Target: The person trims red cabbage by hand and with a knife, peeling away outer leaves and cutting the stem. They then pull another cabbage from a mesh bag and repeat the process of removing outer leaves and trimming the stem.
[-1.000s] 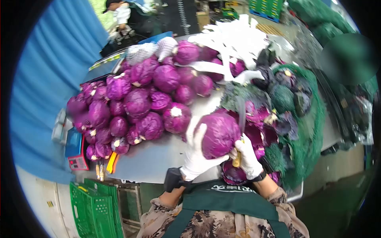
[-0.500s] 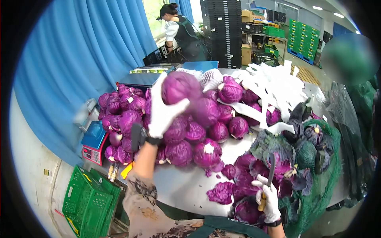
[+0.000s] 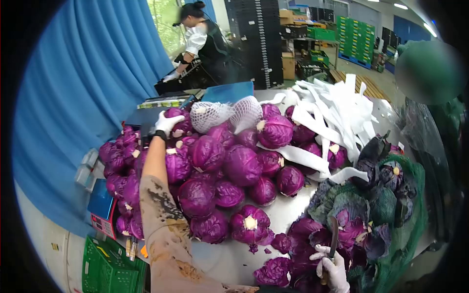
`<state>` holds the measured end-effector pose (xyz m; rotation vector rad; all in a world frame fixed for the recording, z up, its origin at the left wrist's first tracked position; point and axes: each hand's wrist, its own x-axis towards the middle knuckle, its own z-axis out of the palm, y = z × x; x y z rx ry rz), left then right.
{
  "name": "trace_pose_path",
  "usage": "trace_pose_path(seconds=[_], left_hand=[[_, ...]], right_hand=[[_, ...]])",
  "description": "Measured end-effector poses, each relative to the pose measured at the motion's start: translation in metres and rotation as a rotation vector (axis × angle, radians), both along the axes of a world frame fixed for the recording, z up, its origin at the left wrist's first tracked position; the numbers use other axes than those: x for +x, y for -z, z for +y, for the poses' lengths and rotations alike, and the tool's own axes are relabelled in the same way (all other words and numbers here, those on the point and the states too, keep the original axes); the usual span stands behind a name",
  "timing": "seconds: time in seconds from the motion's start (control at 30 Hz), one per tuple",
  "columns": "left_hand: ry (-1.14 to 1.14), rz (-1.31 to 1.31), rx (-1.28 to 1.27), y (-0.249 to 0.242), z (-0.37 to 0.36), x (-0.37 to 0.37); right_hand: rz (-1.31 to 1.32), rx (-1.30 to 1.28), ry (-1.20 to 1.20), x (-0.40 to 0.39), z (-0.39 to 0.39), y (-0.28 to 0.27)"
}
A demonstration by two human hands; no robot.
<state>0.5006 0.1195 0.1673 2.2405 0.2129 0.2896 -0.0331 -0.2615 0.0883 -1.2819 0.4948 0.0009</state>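
Clamped on a knife, the right hand waits while the left hand grips a red cabbage atop the pile.

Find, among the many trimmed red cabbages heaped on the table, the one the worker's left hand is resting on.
It is the red cabbage at the far top of the heap, under the gloved left hand, just left of the white net sleeves; every other head lies untouched.
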Motion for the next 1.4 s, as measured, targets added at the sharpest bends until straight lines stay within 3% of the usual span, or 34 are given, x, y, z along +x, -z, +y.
trace_pose_path(seconds=[0.03, 0.1, 0.17, 0.23, 0.3, 0.37, 0.43, 0.5, 0.57, 0.6, 0.63, 0.67, 0.77, 0.83, 0.9, 0.97, 1.03, 1.1, 1.17, 1.23, 1.27, 1.3, 1.37, 1.4], left_hand=[[0.087, 0.103, -0.155, -0.011, -0.004, -0.02], [0.038, 0.211, 0.053, 0.05, 0.072, 0.088], [0.031, 0.258, 0.086, 0.028, 0.05, 0.059], [-0.032, 0.159, 0.143, 0.044, 0.06, 0.073], [0.101, 0.265, 0.327, -0.004, 0.032, 0.014], [0.198, -0.09, 0.477, 0.017, 0.052, 0.049], [0.531, 0.191, 0.03, 0.002, 0.039, 0.037], [0.382, 0.043, 0.415, -0.001, 0.046, 0.064], [0.284, -0.19, 0.612, -0.006, 0.046, 0.075], [0.385, -0.248, 0.59, -0.015, 0.037, 0.071], [0.546, -0.386, 0.382, -0.016, 0.02, 0.058], [0.639, -0.394, 0.342, -0.023, -0.012, 0.023], [0.856, -0.417, 0.23, -0.029, -0.145, -0.154], [1.178, -0.194, 0.033, -0.005, -0.205, -0.225], [1.268, -0.324, 0.239, 0.032, -0.249, -0.265], [1.456, -0.318, 0.232, 0.079, -0.295, -0.286], [1.44, -0.169, 0.305, 0.127, -0.335, -0.303], [1.466, -0.01, 0.437, 0.175, -0.366, -0.307], [1.471, -0.815, 1.256, 0.261, -0.381, -0.293], [1.566, -0.137, 0.847, 0.182, -0.384, -0.367], [1.534, 0.026, 0.693, 0.156, -0.386, -0.401], [1.492, 0.185, 0.538, 0.133, -0.387, -0.431], [1.628, 0.262, 0.412, 0.086, -0.387, -0.48], [1.641, 0.153, 0.309, 0.105, -0.39, -0.492]], right_hand=[[0.021, 0.004, 0.013, 0.0, -0.001, 0.008], [-0.019, 0.018, -0.019, 0.001, -0.002, 0.03], [0.006, 0.041, -0.02, 0.005, 0.001, 0.03], [0.0, 0.065, -0.107, 0.004, 0.001, 0.033], [-0.025, 0.13, -0.121, 0.004, 0.002, 0.024], [-0.003, 0.222, -0.146, -0.003, 0.001, 0.028], [-0.071, 0.493, -0.146, -0.023, 0.01, 0.041], [0.04, 0.702, -0.162, -0.043, 0.024, 0.047], [0.059, 0.622, -0.308, -0.056, 0.028, 0.053], [0.114, 0.613, -0.318, -0.06, 0.029, 0.05], [0.124, 0.596, -0.294, -0.063, 0.033, 0.054], [0.106, 0.559, -0.268, -0.061, 0.036, 0.054], [-0.035, 0.434, -0.215, -0.031, 0.045, 0.075], [0.007, 0.4, -0.173, -0.011, 0.049, 0.104], [0.097, 0.36, -0.144, -0.008, 0.044, 0.111], [0.01, 0.418, -0.082, -0.016, 0.041, 0.128], [0.057, 0.18, -0.059, -0.033, 0.029, 0.134], [0.028, 0.226, 0.093, -0.061, 0.024, 0.115], [0.095, 0.108, 0.116, -0.095, 0.009, 0.099], [0.135, -0.007, 0.097, -0.133, -0.006, 0.094], [0.03, 0.022, 0.075, -0.141, -0.01, 0.1], [0.1, 0.03, 0.168, -0.173, -0.019, 0.107], [0.139, -0.101, 0.227, -0.214, -0.029, 0.104], [0.217, -0.164, 0.236, -0.234, -0.034, 0.102]])
